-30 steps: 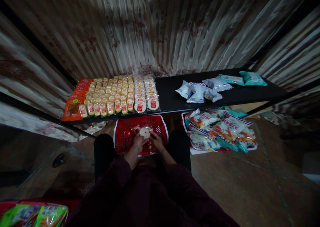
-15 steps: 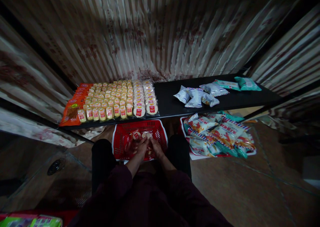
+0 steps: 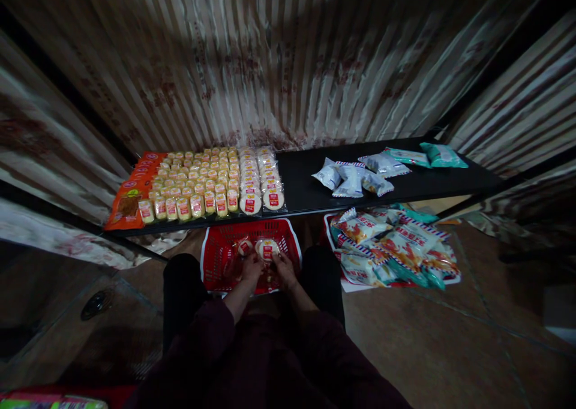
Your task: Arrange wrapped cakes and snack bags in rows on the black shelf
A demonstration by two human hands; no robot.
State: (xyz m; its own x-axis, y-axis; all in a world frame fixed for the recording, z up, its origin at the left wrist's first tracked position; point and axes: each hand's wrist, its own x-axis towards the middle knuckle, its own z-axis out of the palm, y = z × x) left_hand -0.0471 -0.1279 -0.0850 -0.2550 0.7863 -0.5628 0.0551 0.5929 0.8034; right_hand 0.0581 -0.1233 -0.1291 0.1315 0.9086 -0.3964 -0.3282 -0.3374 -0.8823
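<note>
Two hands pinch one round packet between them over a red basket.
In the head view, both forearms reach forward and down between the knees, wrists converging; the left hand [image 3: 252,269] and the right hand [image 3: 284,271] point inward, fingers bent, each with a narrow grip on an edge of the round packet [image 3: 267,250], its red label facing up. The red basket [image 3: 209,259] surrounds the grip from below, and another round packet [image 3: 244,247] lies in it, just left of the held one. Straight ahead of the grip, on the black shelf [image 3: 301,190], stand two columns of similar packets [image 3: 249,184]; small yellow packets [image 3: 198,181] fill the space ahead and left. Well right of the grip lie large snack bags [image 3: 405,241].
</note>
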